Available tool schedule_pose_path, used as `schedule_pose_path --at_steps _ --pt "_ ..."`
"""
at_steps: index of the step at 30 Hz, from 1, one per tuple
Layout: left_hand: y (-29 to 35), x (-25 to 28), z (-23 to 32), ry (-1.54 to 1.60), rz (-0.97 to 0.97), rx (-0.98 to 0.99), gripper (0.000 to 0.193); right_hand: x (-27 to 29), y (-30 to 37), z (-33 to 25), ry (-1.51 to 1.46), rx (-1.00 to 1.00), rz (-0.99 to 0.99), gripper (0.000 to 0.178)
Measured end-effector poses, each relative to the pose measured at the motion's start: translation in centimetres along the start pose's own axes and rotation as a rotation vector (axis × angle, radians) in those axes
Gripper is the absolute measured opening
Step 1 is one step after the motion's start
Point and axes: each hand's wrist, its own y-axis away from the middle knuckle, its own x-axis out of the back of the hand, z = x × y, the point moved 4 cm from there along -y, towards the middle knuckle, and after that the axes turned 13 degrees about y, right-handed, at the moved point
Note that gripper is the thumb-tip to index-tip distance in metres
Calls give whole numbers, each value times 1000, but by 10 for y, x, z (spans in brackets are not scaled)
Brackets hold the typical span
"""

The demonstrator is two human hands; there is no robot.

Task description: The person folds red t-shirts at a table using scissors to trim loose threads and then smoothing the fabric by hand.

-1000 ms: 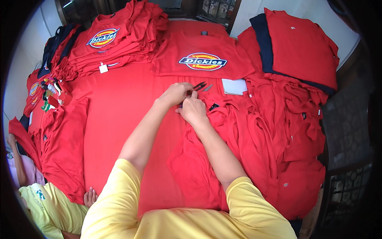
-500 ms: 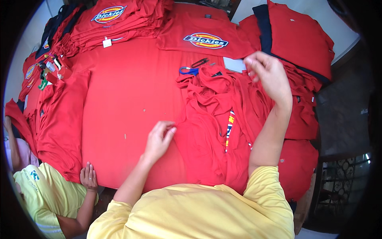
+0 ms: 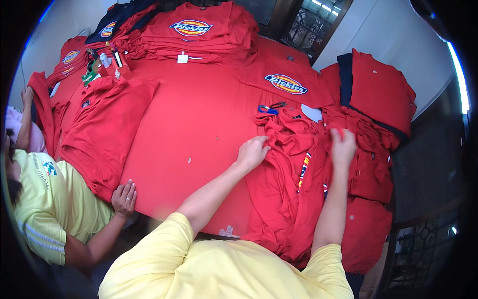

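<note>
A crumpled red shirt [image 3: 286, 184] lies in front of me, a strip of multicoloured print showing in its folds. My left hand [image 3: 253, 153] is closed at the shirt's left edge, fingertips pinching the cloth. On the other side, my right hand [image 3: 342, 145] has its fingers drawn together on red fabric near the shirt's upper right. Just beyond the shirt lie blue-handled scissors [image 3: 268, 109], dark thread snips [image 3: 278, 104] and a white card [image 3: 311, 113].
Folded red shirts with a printed emblem [image 3: 196, 37] are stacked at the back. More red and navy garments [image 3: 381, 92] pile up at right. To the left, a person in yellow [image 3: 64, 199] rests a hand on the red table [image 3: 169, 174], by another shirt [image 3: 107, 132].
My right hand has come down from the white card to the shirt. My left hand has moved from the table onto the shirt's left edge. The view has shifted left.
</note>
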Motion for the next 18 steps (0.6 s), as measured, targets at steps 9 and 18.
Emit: schedule_pose_path --at_steps 9,18 --pt "42 57 8 194 -1 149 35 95 -23 32 -796 -125 -162 34" --pt "132 36 124 944 -690 -87 83 163 148 -145 -658 711 -700 44"
